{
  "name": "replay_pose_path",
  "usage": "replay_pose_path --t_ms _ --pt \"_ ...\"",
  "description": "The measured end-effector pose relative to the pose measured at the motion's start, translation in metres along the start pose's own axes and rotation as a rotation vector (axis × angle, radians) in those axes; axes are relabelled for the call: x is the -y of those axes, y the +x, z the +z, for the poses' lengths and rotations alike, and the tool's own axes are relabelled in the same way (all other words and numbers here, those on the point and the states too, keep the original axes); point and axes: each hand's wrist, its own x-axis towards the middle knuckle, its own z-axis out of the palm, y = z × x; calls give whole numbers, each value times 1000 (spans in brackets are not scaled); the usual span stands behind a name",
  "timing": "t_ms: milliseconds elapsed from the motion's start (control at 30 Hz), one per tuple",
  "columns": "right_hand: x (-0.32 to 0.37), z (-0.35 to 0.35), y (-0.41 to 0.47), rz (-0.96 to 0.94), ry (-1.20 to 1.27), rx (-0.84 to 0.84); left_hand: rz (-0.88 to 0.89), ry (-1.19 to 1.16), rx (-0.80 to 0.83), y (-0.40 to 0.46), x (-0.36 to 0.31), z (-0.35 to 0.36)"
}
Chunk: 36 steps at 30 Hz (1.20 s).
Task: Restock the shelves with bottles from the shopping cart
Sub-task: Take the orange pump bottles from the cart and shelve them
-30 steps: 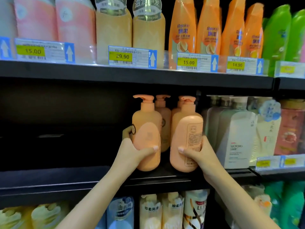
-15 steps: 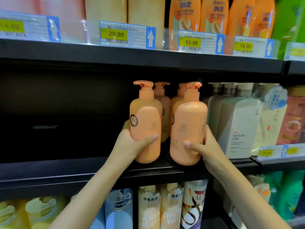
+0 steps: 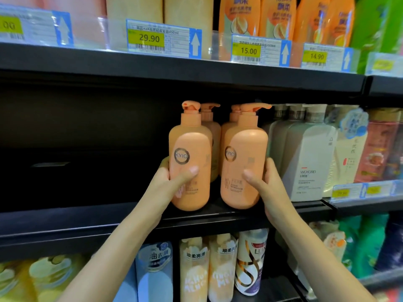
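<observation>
Bottles mid-frame, upright on the middle shelf: left bottle clasped by left hand, thumb across front; right bottle clasped by right hand; two matching bottles directly behind.

Both my forearms are bare right down to the frame's lower edge, no sleeves or cuffs reaching them. My left hand and right hand are bare too, thumbnails short, plain and unpainted.
</observation>
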Motion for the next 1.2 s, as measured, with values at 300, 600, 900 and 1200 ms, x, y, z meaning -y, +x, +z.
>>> replay_pose_path --t_ms 300,600,900,1200 --pt "-1 -2 0 -1 -48 32 49 261 -102 -3 -3 9" --pt "3 3 -5 -43 -104 -75 7 11 -28 -9 2 -5" --pt "1 0 -3 -10 -80 -28 56 155 -107 -9 2 0" --pt "-4 -2 -1 -50 -160 -77 60 257 -126 -7 0 8"
